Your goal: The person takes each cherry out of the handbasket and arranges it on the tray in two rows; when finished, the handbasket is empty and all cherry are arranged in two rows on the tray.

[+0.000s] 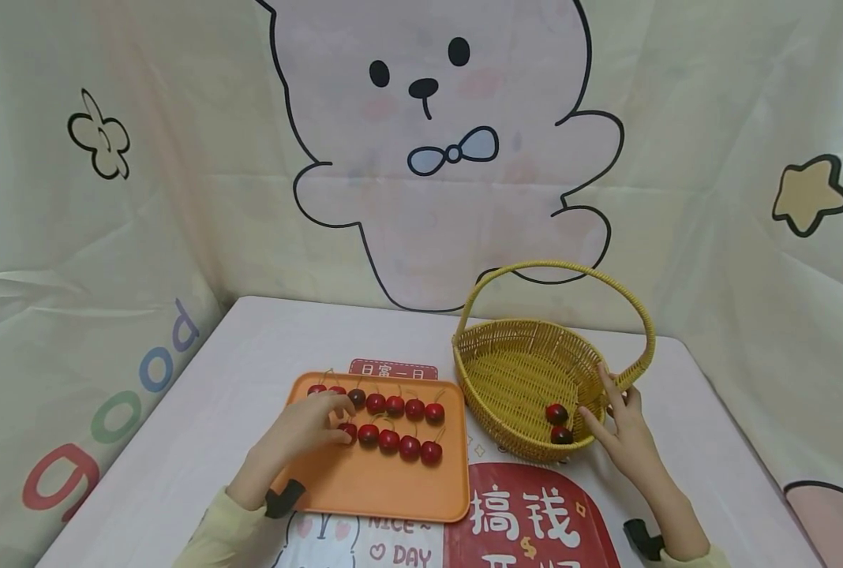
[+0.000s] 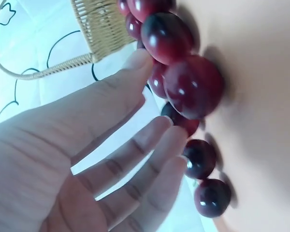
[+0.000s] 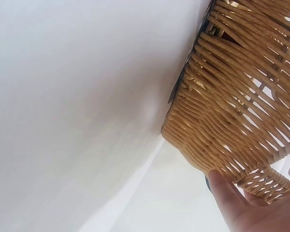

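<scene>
On the orange tray (image 1: 365, 489) lie two rows of dark red cherries (image 1: 431, 453) with stems. My left hand (image 1: 301, 430) is over the left end of the rows, fingers above and thumb below. In the left wrist view a large cherry (image 2: 195, 87) shows in the gap between thumb and fingertips; the thumb tip reaches the row beside it. My right hand (image 1: 627, 442) holds the rim of the yellow wicker basket (image 1: 507, 363) by the handle's base. Two cherries (image 1: 559, 424) lie inside, near that hand. In the right wrist view fingers touch the basket's outer weave (image 3: 217, 130).
The basket's tall arched handle (image 1: 556, 265) rises at the back right. A printed mat (image 1: 535, 505) with red lettering lies under the tray and basket on the white table (image 1: 251, 339). Printed cloth (image 1: 208, 197) hangs close behind and at both sides.
</scene>
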Demonstrator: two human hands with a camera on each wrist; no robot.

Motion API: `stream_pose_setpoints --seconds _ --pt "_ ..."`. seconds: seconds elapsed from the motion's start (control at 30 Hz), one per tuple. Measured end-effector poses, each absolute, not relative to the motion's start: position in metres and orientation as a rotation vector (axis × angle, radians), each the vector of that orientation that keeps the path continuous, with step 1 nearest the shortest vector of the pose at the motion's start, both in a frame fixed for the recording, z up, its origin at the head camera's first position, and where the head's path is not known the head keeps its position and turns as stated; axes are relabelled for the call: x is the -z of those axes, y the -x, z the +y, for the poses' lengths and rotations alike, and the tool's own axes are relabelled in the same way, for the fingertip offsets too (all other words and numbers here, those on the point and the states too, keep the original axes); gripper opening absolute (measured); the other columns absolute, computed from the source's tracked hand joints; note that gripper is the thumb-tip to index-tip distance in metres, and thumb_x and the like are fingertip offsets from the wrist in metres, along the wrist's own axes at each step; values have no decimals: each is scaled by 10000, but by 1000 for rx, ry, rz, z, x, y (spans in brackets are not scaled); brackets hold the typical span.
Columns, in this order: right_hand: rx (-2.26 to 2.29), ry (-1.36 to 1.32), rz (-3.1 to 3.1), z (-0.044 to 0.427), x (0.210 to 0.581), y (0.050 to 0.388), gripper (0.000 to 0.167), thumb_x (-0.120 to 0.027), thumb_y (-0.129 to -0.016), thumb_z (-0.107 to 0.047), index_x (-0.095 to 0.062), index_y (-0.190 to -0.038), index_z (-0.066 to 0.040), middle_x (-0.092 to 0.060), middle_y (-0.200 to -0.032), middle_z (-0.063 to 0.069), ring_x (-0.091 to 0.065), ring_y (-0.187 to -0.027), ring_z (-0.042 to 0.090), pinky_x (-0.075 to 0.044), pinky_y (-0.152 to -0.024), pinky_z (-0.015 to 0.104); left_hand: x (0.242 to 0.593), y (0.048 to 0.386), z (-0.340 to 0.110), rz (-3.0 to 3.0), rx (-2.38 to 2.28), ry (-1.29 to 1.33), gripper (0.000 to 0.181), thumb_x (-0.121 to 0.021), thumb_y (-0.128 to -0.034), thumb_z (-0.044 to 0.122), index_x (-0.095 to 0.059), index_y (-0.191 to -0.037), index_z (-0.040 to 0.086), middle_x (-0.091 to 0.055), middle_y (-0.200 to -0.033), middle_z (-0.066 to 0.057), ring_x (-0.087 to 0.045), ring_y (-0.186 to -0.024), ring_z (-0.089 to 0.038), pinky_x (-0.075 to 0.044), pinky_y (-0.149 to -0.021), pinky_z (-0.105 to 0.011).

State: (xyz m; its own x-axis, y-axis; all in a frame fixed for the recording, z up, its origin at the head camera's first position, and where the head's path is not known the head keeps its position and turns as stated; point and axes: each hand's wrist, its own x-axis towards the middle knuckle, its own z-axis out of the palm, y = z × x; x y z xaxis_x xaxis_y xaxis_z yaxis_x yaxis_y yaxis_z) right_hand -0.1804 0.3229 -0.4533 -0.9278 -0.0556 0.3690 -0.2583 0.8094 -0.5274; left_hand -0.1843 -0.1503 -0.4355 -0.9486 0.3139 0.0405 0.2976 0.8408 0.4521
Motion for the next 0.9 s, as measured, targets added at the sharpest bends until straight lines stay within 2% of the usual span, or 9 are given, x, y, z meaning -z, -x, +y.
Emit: stream_pose_setpoints --seconds 0.23,0.43,0.63,0.9 --pt "-853 -236 -2651 323 453 180 811 -655 -854 -138 -160 -1494 -196 -219 -1338 341 -386 -1138 561 -430 -832 609 429 184 -135 3013 -781 -591 281 -782 -729 225 -675 -977 149 -650 -940 5 -554 -775 -146 -482 -681 -279" --pt "-863 -246 -2653 322 452 179 796 -649 -863 -156 -164 -1493 -192 -208 -1350 340 -376 -1149 563 -425 -837 612 427 184 -113 3009 -864 -660 268 -745 -778 239 -663 -1021 162 -651 -979 7 -592 -862 -161 -513 -768 -320" --pt "-860 -253 -2646 323 452 179 796 -642 -868 -158 -154 -1495 -220 -212 -1342 346 -377 -1147 567 -427 -835 611 424 187 -84 3001 -968 -863 246 -726 -798 237 -665 -1011 130 -647 -972 -11 -597 -847 -174 -518 -735 -299" --pt "-850 -261 -2637 323 453 179 778 -641 -865 -143 -180 -1490 -176 -221 -1327 350 -383 -1138 556 -432 -828 612 421 186 -41 2986 -997 -988 252 -708 -817 256 -663 -1041 149 -635 -1044 10 -588 -954 -155 -505 -823 -274"
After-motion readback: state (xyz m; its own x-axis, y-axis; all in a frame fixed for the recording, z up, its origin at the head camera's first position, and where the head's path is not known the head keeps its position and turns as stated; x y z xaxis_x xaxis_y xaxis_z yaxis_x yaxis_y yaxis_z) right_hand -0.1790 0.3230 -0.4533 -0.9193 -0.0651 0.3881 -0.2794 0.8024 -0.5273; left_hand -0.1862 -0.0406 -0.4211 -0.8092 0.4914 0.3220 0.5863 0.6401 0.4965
